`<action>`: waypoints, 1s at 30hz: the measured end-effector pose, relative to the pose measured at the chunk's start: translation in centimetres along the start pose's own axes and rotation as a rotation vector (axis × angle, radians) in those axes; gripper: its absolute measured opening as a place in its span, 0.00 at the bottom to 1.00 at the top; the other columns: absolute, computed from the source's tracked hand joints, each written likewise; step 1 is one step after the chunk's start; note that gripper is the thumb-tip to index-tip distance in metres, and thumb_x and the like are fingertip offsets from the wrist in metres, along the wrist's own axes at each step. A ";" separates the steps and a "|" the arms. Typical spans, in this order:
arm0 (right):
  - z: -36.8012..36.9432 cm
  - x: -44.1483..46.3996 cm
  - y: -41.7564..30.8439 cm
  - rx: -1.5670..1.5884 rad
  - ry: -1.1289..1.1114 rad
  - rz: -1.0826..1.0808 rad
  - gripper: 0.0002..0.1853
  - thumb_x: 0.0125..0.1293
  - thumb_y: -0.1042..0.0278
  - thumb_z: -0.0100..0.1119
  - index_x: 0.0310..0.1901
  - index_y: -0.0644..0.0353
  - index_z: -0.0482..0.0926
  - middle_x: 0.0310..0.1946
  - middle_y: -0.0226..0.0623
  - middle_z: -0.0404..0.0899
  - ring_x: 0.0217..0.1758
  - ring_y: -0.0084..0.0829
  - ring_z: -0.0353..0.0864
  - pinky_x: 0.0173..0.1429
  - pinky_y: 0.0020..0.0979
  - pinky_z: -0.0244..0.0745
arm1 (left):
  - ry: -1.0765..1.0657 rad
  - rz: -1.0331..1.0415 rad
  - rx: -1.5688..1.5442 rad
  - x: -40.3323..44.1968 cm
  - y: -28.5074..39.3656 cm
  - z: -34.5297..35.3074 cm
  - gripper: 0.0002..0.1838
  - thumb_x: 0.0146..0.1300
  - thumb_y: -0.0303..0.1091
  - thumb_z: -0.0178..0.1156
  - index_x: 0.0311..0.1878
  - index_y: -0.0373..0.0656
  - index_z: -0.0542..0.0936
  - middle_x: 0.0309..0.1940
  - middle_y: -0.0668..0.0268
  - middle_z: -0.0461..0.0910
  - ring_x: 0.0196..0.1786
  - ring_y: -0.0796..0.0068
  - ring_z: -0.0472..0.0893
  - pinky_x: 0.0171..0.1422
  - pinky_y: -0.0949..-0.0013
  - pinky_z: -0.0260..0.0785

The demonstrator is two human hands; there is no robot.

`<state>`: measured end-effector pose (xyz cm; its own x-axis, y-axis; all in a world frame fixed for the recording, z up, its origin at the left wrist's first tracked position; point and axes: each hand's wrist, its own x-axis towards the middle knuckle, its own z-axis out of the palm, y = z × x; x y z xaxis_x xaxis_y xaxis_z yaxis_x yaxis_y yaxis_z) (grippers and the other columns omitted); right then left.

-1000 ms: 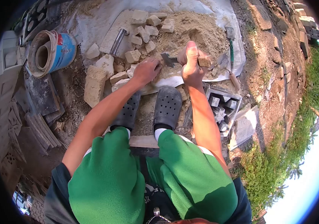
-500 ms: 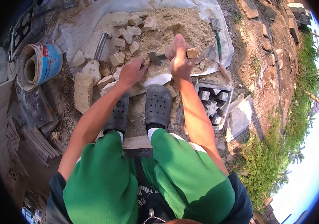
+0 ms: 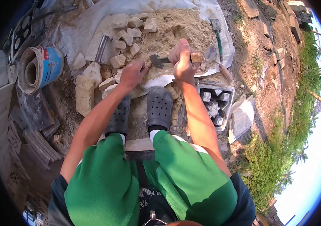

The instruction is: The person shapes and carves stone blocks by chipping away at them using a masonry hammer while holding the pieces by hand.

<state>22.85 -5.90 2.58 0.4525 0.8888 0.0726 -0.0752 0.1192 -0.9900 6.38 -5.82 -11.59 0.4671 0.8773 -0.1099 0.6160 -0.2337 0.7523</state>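
My right hand point(image 3: 185, 62) is wrapped round the wooden handle point(image 3: 197, 57) of a small tool, thumb pointing up and away. The tool's flat grey metal blade point(image 3: 156, 61) points left, over the edge of the sand pile point(image 3: 179, 26). Just left of the blade is my left hand point(image 3: 133, 74), its fingers curled together beside the pale stones; whatever they hold, if anything, is hidden. Broken stone pieces point(image 3: 118, 60) lie beyond and left of it.
A blue bucket point(image 3: 52, 66) lies tilted at the left. A metal cylinder point(image 3: 101, 49) rests near the stones. At the right are a green-handled tool point(image 3: 219, 42), a metal mould point(image 3: 215, 103) and a flat slab point(image 3: 241, 119). My dark clogs point(image 3: 159, 107) stand below.
The view has shifted, so the scene sits further left than a second ago. My right hand still grips the tool, and my left hand stays curled near the stones.
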 end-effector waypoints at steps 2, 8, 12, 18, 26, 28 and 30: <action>-0.1 0.7 -1.6 -0.060 0.021 -0.030 0.27 0.76 0.60 0.49 0.15 0.52 0.55 0.11 0.23 0.53 0.13 0.19 0.49 0.21 0.29 0.44 | 0.015 0.022 0.005 0.3 -0.1 0.0 0.11 0.61 0.38 0.65 0.36 0.41 0.78 0.30 0.57 0.79 0.36 0.55 0.80 0.40 0.57 0.71; 0.5 0.8 -8.0 0.247 -0.033 -0.033 0.28 0.76 0.59 0.48 0.15 0.50 0.55 0.10 0.22 0.49 0.11 0.20 0.45 0.19 0.29 0.43 | 0.045 0.043 -0.006 -0.2 -0.5 0.4 0.09 0.61 0.37 0.65 0.37 0.41 0.78 0.31 0.57 0.79 0.36 0.56 0.81 0.41 0.57 0.71; 0.7 -0.1 1.0 -0.044 0.010 0.005 0.27 0.76 0.57 0.49 0.17 0.53 0.58 0.12 0.23 0.55 0.15 0.20 0.52 0.23 0.29 0.47 | 0.001 -0.033 -0.029 0.0 -0.2 0.1 0.08 0.62 0.36 0.63 0.36 0.42 0.79 0.32 0.57 0.80 0.38 0.54 0.81 0.42 0.56 0.72; 1.4 1.0 -5.8 -0.043 -0.001 -0.125 0.28 0.77 0.59 0.48 0.15 0.51 0.56 0.11 0.22 0.52 0.13 0.19 0.47 0.20 0.28 0.43 | 0.058 0.016 -0.021 0.1 -1.2 0.8 0.06 0.60 0.33 0.64 0.38 0.43 0.80 0.33 0.58 0.82 0.38 0.56 0.83 0.43 0.58 0.74; 1.1 -0.2 1.5 -0.076 0.009 -0.021 0.27 0.76 0.58 0.49 0.16 0.52 0.58 0.12 0.22 0.52 0.14 0.19 0.49 0.21 0.27 0.44 | 0.120 0.079 -0.070 0.0 -1.0 0.7 0.04 0.61 0.30 0.60 0.38 0.42 0.78 0.34 0.57 0.80 0.40 0.53 0.80 0.44 0.55 0.73; 1.9 0.5 0.5 0.030 0.017 0.039 0.27 0.76 0.59 0.51 0.16 0.53 0.59 0.13 0.21 0.53 0.15 0.18 0.51 0.22 0.27 0.44 | 0.113 0.061 -0.061 0.1 -0.9 0.5 0.05 0.59 0.29 0.62 0.39 0.43 0.80 0.35 0.57 0.82 0.39 0.55 0.82 0.43 0.58 0.74; 2.0 0.7 -2.1 -0.031 0.029 0.015 0.27 0.76 0.60 0.51 0.16 0.53 0.59 0.12 0.22 0.53 0.15 0.18 0.50 0.21 0.27 0.44 | 0.104 0.064 -0.059 0.1 -1.1 0.5 0.05 0.59 0.29 0.62 0.39 0.43 0.80 0.34 0.57 0.82 0.38 0.55 0.82 0.43 0.58 0.74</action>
<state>21.61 -4.63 4.92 0.4767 0.8774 0.0543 -0.0552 0.0915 -0.9943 6.08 -5.74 -12.73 0.4345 0.9007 0.0052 0.5472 -0.2685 0.7928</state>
